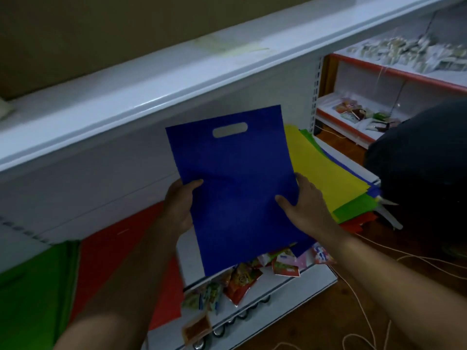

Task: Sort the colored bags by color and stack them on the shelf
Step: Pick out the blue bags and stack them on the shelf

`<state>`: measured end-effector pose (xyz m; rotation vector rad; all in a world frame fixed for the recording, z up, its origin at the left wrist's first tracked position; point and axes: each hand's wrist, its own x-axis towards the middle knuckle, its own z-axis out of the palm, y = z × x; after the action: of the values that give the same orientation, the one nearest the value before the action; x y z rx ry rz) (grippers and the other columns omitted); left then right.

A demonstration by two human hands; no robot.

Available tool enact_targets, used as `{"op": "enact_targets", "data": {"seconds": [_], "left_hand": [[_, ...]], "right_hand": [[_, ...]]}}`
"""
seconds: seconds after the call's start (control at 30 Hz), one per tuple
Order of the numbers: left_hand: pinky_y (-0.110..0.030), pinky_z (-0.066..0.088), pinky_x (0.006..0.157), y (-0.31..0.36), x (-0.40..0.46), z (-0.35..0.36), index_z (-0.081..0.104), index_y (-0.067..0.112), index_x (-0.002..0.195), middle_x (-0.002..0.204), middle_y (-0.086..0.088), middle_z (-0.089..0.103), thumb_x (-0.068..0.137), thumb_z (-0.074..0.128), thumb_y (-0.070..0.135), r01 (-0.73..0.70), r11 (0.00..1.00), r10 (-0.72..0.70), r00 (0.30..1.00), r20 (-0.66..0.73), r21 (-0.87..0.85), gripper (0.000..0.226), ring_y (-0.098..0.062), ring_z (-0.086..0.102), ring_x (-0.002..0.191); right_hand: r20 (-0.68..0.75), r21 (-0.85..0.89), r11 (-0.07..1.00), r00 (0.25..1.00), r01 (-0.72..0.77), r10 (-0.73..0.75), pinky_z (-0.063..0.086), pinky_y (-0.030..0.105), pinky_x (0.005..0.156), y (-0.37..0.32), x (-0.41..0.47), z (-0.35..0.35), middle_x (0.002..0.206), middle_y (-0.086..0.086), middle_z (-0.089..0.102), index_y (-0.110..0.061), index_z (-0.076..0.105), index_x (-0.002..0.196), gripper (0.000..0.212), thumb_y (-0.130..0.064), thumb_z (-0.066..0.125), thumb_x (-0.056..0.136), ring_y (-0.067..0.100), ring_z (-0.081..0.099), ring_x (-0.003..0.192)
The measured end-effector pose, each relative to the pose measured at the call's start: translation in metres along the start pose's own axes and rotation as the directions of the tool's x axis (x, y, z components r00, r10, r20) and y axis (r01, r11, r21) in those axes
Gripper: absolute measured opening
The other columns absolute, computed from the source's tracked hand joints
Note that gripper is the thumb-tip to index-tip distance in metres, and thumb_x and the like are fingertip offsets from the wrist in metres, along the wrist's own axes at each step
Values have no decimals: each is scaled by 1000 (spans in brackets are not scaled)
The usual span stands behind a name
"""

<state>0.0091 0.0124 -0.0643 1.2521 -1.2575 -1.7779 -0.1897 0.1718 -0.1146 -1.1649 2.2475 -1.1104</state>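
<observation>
A flat blue bag with an oval handle slot is held upright in front of the white shelf. My left hand grips its left edge and my right hand grips its right edge, thumbs on the front. Behind it on the right lies a mixed pile topped by a yellow bag, with a green bag, a red bag and blue edges showing beneath. On the shelf at lower left sit a red bag stack and a green bag stack, side by side.
Snack packets lie on the lower shelf under the blue bag. Another red-trimmed shelf with packets stands at the right. A dark rounded shape fills the right side. Thin cords trail over the wooden floor.
</observation>
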Motion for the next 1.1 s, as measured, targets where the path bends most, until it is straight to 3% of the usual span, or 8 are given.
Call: {"op": "enact_targets", "data": {"seconds": [0.2,0.33,0.4,0.6,0.7,0.87,1.0,1.1], "left_hand": [[-37,53,89,11,-40,-114,66,17,116,114,-5,69,90,65,24,-49,999,47,994,-100,-21,27,-23,65,104],[-26,54,74,11,-75,-207,67,24,101,101,4,68,94,59,34,-156,979,182,961,-207,132,14,-12,66,90],[-23,52,76,9,-90,-258,63,23,112,106,7,65,95,59,28,-209,957,257,933,-251,203,18,-9,63,92],[-27,40,103,5,-147,-392,17,26,152,138,8,39,92,54,-2,-234,912,346,879,-327,336,76,-10,43,123],[-31,41,107,2,-175,-441,28,22,151,146,3,39,90,53,-6,-222,875,387,855,-345,431,71,-14,45,127],[-21,57,70,-14,-221,-503,49,15,139,123,-6,61,91,55,-1,-135,879,379,780,-498,457,51,-14,64,88],[-35,55,84,-21,-254,-548,49,15,137,122,-6,60,84,57,1,-25,867,379,679,-628,497,55,-20,63,96],[-40,53,90,-24,-266,-587,47,15,138,126,-6,58,83,59,3,1,853,404,632,-661,522,57,-24,61,106]], "right_hand": [[14,131,985,993,116,-119,48,14,67,-76,-45,64,136,5,53,-23,20,151,59,-9,46,100,19,61,99],[58,103,964,966,246,-253,56,44,77,-131,-86,130,143,1,45,-30,28,150,60,-7,44,98,25,62,95],[74,46,964,962,261,-263,55,49,71,-161,-107,162,144,4,43,-24,35,148,55,-7,46,97,33,62,81],[144,47,950,939,310,-314,45,26,87,-236,-163,244,138,7,48,-13,53,136,46,-4,51,91,24,58,102],[215,78,947,922,311,-321,44,21,78,-260,-186,270,137,4,48,-12,52,137,46,-3,51,92,20,58,100],[292,148,911,863,385,-412,37,5,74,-288,-216,313,134,4,51,-10,55,134,40,-6,51,95,5,47,101],[398,193,886,792,421,-463,36,12,81,-316,-241,354,133,6,53,-11,58,129,32,-11,53,97,12,52,105],[473,202,885,750,419,-463,39,11,57,-341,-256,390,133,7,49,-13,53,134,39,-7,54,95,10,54,74]]}}
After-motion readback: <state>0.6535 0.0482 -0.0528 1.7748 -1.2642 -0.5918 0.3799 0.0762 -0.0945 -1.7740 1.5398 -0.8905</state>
